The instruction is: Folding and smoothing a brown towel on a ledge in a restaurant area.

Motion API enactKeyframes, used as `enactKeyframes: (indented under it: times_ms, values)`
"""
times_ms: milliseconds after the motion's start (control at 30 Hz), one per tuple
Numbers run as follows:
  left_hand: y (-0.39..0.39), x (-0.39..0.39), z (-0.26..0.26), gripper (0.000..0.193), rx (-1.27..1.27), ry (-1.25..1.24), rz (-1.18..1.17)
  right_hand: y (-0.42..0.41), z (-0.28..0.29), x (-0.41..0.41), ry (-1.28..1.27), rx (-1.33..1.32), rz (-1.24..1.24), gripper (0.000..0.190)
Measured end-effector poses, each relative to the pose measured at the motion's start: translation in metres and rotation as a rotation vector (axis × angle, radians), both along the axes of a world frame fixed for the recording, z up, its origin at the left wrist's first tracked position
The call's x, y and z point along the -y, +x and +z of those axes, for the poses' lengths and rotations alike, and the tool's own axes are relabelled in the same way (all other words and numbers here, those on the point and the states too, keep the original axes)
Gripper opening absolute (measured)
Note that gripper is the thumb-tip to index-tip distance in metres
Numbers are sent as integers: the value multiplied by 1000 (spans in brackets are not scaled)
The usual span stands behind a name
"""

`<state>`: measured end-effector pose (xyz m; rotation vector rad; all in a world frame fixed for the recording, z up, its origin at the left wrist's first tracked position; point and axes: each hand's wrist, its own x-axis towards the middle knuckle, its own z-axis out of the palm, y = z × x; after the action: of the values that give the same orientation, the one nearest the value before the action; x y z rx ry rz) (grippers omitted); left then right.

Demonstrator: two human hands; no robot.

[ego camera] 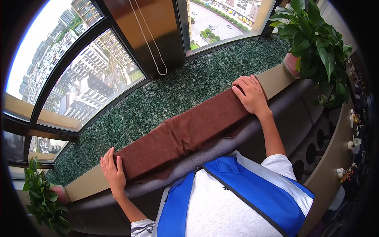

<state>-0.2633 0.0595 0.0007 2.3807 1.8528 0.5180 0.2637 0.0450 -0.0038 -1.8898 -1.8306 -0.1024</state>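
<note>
A brown cloth (183, 130) lies draped over a wooden ledge (88, 182), with creases near its middle and its lower edge hanging over the top of a grey padded seat back (201, 154). My left hand (114, 173) rests at the cloth's left end, fingers slightly spread, thumb against the cloth. At the opposite end, my right hand (251, 93) lies on top of the cloth near its edge, fingers bent over the far side. Whether the fingers pinch the fabric there cannot be told.
Green speckled stone sill (124, 124) runs behind the ledge to tall windows. Potted leafy plants (311, 47) (44, 195) stand at both ends of the ledge. A looped bead chain (161, 66) hangs at the pillar. A curved counter (328, 142) with small flower pots is at right.
</note>
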Motion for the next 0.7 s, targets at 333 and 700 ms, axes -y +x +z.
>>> enactKeyframes:
  times_ms: [333,700]
  values:
    - [-29,-26,3,37,32,-116,38,50,-4,-35,-191,-27,-26,41]
    - [34,-13,15,39,-30,-103,-125,17,-7,-14,-118,21,77,44]
